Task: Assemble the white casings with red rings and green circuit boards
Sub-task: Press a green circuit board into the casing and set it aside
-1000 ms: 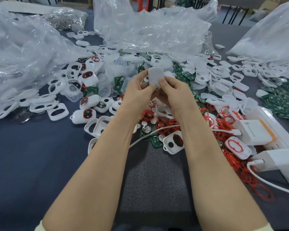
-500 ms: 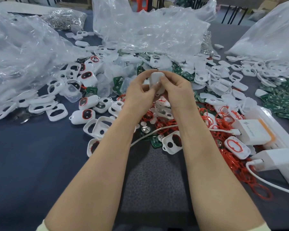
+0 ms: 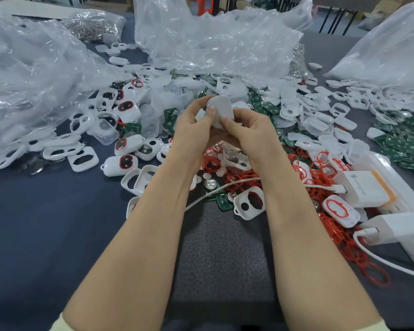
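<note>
I hold one white casing (image 3: 221, 110) above the parts pile, its plain back toward me. My left hand (image 3: 193, 130) grips its left side with the thumb pressed on the back. My right hand (image 3: 251, 133) grips its right side, thumb on the lower back. Its front is hidden. Loose red rings (image 3: 330, 225) lie heaped to the right. Green circuit boards (image 3: 401, 137) are spread at the far right, and one green circuit board (image 3: 223, 201) lies between my forearms. An empty white casing frame (image 3: 249, 203) sits by my right wrist.
Crumpled clear plastic bags (image 3: 215, 39) fill the back and left. Assembled casings with red rings (image 3: 120, 163) lie at the left. A white charger (image 3: 363, 188) on a power strip (image 3: 413, 237) and its cable (image 3: 225, 186) occupy the right. A dark mat (image 3: 222, 254) lies in front.
Both hands have turned the casing and shifted their fingers on it; it first dipped between the hands, and its back now stands clear above them again.
</note>
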`<state>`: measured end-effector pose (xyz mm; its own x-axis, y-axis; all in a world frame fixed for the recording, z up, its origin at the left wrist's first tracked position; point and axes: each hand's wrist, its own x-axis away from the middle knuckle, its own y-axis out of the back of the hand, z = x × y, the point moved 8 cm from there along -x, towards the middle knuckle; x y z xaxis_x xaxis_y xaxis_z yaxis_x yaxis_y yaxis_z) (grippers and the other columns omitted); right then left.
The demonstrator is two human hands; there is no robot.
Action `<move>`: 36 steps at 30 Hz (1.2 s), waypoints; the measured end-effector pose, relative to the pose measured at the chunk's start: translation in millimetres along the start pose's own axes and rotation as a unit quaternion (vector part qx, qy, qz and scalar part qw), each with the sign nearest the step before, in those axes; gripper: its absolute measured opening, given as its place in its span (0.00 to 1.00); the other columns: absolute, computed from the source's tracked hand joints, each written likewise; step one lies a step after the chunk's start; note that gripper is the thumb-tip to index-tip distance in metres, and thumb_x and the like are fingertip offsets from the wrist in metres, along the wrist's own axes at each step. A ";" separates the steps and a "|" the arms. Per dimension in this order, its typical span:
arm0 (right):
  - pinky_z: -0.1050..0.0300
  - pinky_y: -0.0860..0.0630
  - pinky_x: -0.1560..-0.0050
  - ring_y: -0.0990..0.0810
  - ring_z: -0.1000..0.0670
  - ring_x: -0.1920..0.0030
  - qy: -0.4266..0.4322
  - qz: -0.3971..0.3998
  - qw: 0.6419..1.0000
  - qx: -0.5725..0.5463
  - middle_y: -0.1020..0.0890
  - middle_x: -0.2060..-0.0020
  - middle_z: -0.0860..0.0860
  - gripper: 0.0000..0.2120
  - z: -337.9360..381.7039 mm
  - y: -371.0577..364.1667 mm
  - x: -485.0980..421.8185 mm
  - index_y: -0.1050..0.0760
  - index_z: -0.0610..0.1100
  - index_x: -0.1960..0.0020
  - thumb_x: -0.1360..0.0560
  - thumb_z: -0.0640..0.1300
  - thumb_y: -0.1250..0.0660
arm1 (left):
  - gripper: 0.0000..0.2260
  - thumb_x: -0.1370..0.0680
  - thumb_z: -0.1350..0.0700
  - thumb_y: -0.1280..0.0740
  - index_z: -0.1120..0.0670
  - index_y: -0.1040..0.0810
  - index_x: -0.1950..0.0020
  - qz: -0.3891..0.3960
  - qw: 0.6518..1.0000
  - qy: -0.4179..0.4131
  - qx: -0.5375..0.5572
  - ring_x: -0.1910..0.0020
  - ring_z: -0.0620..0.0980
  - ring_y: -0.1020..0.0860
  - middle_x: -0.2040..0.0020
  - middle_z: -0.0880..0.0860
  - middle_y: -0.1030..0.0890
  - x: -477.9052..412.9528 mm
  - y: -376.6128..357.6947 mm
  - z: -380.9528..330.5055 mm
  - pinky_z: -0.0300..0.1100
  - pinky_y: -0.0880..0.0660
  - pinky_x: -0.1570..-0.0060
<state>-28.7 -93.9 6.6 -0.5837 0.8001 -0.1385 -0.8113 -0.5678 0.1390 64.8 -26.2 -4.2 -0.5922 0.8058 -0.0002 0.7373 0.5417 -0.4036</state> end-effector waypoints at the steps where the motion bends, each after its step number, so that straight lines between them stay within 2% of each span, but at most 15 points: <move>1: 0.44 0.21 0.43 0.18 0.41 0.51 0.019 -0.009 1.000 0.017 0.17 0.51 0.39 0.07 3.8 0.6 0.2 0.20 0.39 0.47 0.24 0.38 0.33 | 0.07 0.17 0.60 0.41 0.54 0.24 0.45 -0.005 1.000 -0.001 0.021 0.52 0.59 0.17 0.45 0.64 0.20 -0.4 0.8 -1.8 0.44 0.19 0.58; 3: 0.48 0.22 0.43 0.17 0.46 0.49 0.052 -0.021 0.998 0.036 0.16 0.51 0.45 0.11 10.1 1.8 1.1 0.21 0.38 0.41 0.23 0.39 0.33 | 0.10 0.16 0.52 0.43 0.51 0.22 0.47 -0.027 0.999 0.014 0.034 0.59 0.54 0.16 0.52 0.61 0.17 -1.1 3.3 -3.5 0.43 0.19 0.60; 5: 0.50 0.22 0.43 0.17 0.49 0.49 0.065 -0.022 0.997 0.047 0.17 0.48 0.47 0.13 12.3 1.9 0.8 0.22 0.41 0.39 0.23 0.40 0.33 | 0.17 0.18 0.42 0.46 0.50 0.22 0.49 -0.049 0.998 0.037 -0.012 0.62 0.53 0.16 0.60 0.57 0.15 -3.3 8.6 -2.3 0.43 0.19 0.61; 7: 0.54 0.22 0.45 0.18 0.51 0.49 0.078 -0.024 0.994 0.075 0.18 0.47 0.48 0.11 12.5 2.3 0.2 0.21 0.44 0.41 0.23 0.39 0.34 | 0.20 0.20 0.38 0.44 0.52 0.22 0.52 -0.059 0.995 0.043 -0.071 0.64 0.51 0.15 0.64 0.55 0.15 -4.1 14.4 -1.8 0.42 0.19 0.63; 9: 0.61 0.25 0.49 0.21 0.54 0.52 0.104 -0.040 0.988 0.107 0.19 0.49 0.50 0.12 15.3 5.3 1.0 0.20 0.48 0.44 0.23 0.36 0.36 | 0.15 0.20 0.44 0.37 0.54 0.22 0.55 -0.053 0.994 0.036 -0.092 0.65 0.49 0.15 0.66 0.53 0.15 -3.7 17.1 -0.5 0.39 0.20 0.65; 12: 0.56 0.24 0.46 0.21 0.52 0.51 0.097 -0.048 0.987 0.118 0.18 0.46 0.49 0.17 12.5 8.5 -0.9 0.20 0.50 0.44 0.23 0.33 0.40 | 0.06 0.21 0.56 0.33 0.57 0.20 0.54 -0.023 0.997 0.037 -0.059 0.64 0.46 0.16 0.64 0.53 0.15 -4.4 14.5 2.7 0.36 0.21 0.64; 14: 0.48 0.23 0.40 0.20 0.47 0.45 0.071 -0.052 0.994 0.071 0.19 0.44 0.47 0.19 9.6 10.3 -2.3 0.21 0.50 0.44 0.21 0.32 0.44 | 0.02 0.22 0.61 0.32 0.58 0.21 0.52 -0.013 0.998 0.045 -0.039 0.64 0.45 0.17 0.60 0.55 0.16 -5.4 10.8 5.6 0.36 0.20 0.61; 17: 0.50 0.22 0.40 0.19 0.46 0.43 0.040 -0.045 0.996 -0.064 0.19 0.45 0.46 0.19 8.2 8.6 -1.7 0.26 0.49 0.39 0.20 0.31 0.47 | 0.04 0.23 0.64 0.32 0.56 0.23 0.53 -0.023 0.998 0.034 -0.055 0.64 0.45 0.18 0.59 0.54 0.18 -5.9 9.6 7.6 0.38 0.19 0.58; 20: 0.58 0.21 0.45 0.18 0.51 0.48 0.019 -0.045 0.990 -0.132 0.18 0.51 0.50 0.18 4.7 8.6 -1.7 0.30 0.46 0.34 0.20 0.31 0.46 | 0.07 0.22 0.64 0.33 0.53 0.25 0.53 -0.035 0.992 0.002 -0.119 0.56 0.49 0.18 0.55 0.53 0.20 -6.5 9.6 5.5 0.43 0.20 0.49; 22: 0.62 0.21 0.48 0.18 0.53 0.51 0.009 -0.050 0.990 -0.130 0.18 0.51 0.49 0.17 2.4 7.9 -2.4 0.30 0.42 0.34 0.20 0.31 0.46 | 0.07 0.22 0.62 0.33 0.50 0.27 0.53 -0.047 0.983 -0.019 -0.176 0.49 0.54 0.19 0.52 0.53 0.21 -6.0 9.3 2.3 0.50 0.22 0.42; 24: 0.62 0.21 0.49 0.18 0.53 0.51 0.005 -0.052 0.990 -0.129 0.19 0.50 0.48 0.16 1.9 7.3 -2.7 0.30 0.41 0.35 0.20 0.31 0.46 | 0.06 0.22 0.61 0.34 0.50 0.28 0.51 -0.050 0.978 -0.031 -0.201 0.45 0.56 0.21 0.49 0.55 0.21 -4.6 7.2 0.7 0.52 0.24 0.40; 28: 0.59 0.20 0.47 0.17 0.50 0.50 -0.004 -0.063 0.988 -0.144 0.17 0.52 0.47 0.12 -1.1 9.9 -3.5 0.27 0.44 0.41 0.20 0.32 0.43 | 0.06 0.21 0.60 0.35 0.53 0.26 0.45 -0.033 0.982 -0.035 -0.182 0.53 0.49 0.19 0.50 0.56 0.19 -3.5 4.3 1.1 0.41 0.21 0.49; 33: 0.56 0.20 0.48 0.17 0.50 0.52 0.011 -0.060 0.994 -0.086 0.16 0.54 0.47 0.09 -0.1 9.4 -2.5 0.24 0.39 0.43 0.22 0.37 0.36 | 0.04 0.21 0.57 0.33 0.50 0.25 0.47 -0.025 0.976 -0.067 -0.205 0.56 0.49 0.21 0.57 0.52 0.21 -1.3 1.9 -2.9 0.47 0.21 0.47; 36: 0.56 0.20 0.52 0.17 0.51 0.55 0.016 -0.064 0.997 -0.047 0.16 0.56 0.46 0.07 -0.4 10.7 -1.1 0.23 0.38 0.45 0.22 0.37 0.35 | 0.04 0.22 0.56 0.33 0.49 0.26 0.48 -0.034 0.950 -0.116 -0.287 0.61 0.46 0.22 0.60 0.47 0.23 -1.3 0.9 -11.6 0.40 0.24 0.58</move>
<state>-36.7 -101.0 7.8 -0.4753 0.8610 -0.1811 -0.8775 -0.4789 0.0263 70.0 -24.0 6.1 -0.6522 0.7253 -0.2203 0.7106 0.6862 0.1557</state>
